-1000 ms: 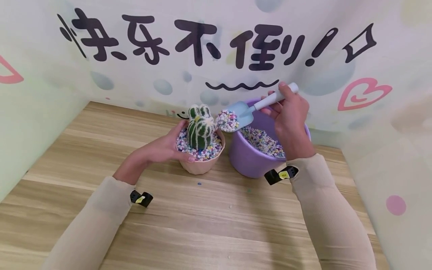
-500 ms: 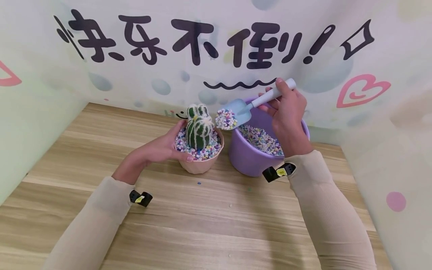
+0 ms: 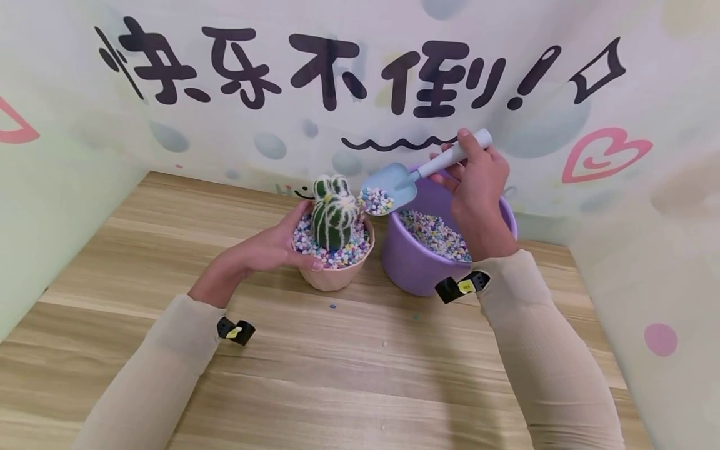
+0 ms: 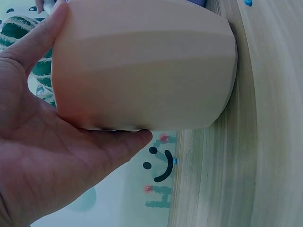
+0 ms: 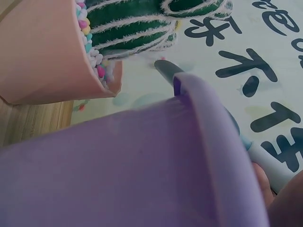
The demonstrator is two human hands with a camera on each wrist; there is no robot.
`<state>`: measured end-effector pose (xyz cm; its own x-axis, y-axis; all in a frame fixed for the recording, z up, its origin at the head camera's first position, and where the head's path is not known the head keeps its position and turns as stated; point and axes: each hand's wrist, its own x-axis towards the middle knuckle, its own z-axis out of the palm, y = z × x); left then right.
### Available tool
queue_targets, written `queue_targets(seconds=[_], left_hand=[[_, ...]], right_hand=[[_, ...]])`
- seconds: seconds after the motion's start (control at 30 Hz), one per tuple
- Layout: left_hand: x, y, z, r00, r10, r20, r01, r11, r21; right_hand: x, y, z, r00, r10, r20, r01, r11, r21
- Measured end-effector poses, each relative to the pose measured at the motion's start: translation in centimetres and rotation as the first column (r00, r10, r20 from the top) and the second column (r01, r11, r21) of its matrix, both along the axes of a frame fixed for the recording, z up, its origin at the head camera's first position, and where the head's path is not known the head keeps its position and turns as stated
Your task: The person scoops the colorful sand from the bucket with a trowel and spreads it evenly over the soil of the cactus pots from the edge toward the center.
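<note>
A pale pink flower pot point(image 3: 332, 280) stands on the wooden table, holding a green toy-like cactus point(image 3: 332, 226) set in multicoloured pebbles. My left hand point(image 3: 269, 249) grips the pot from the left, thumb at the near rim; the left wrist view shows its fingers against the pot wall point(image 4: 142, 71). In my right hand point(image 3: 480, 178) is the white handle of a light blue shovel point(image 3: 403, 186). Pebbles point(image 3: 375, 201) lie on the shovel's blade, its tip right beside the cactus, over the pot's right rim. The purple bucket point(image 5: 118, 170) hides most of the shovel in the right wrist view.
The purple bucket point(image 3: 413, 269), partly filled with pebbles point(image 3: 434, 236), stands just right of the pot. A few stray pebbles, one of them a blue pebble point(image 3: 332, 306), lie on the table point(image 3: 315, 375). A printed cloth backdrop point(image 3: 315, 134) rises close behind.
The heap of pebbles on the shovel has shrunk. My right hand has shifted slightly up and left, with the shovel blade tipped more toward the pot. My left hand and the pot stay put.
</note>
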<state>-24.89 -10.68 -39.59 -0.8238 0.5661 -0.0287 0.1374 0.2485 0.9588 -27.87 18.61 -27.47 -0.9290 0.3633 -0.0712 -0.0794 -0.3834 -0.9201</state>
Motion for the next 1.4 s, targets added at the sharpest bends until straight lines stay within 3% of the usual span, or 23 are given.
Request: queue_targets(seconds=[0.73, 1.1, 1.4], left_hand=[[0.0, 0.0, 0.1, 1.000, -0.004, -0.001, 0.004, 0.999, -0.031], [0.1, -0.1, 0.0, 1.000, -0.004, 0.011, 0.005, 1.000, -0.025], [0.2, -0.1, -0.1, 1.000, 0.010, 0.007, -0.010, 0.999, -0.035]], right_hand=[[0.0, 0.2, 0.1, 1.000, 0.011, -0.005, -0.011, 1.000, 0.014], [0.8, -0.8, 0.6, 0.992, 0.081, -0.099, -0.067, 0.988, 0.140], [1.2, -1.2, 0.8, 0.986, 0.093, -0.139, -0.063, 0.977, 0.204]])
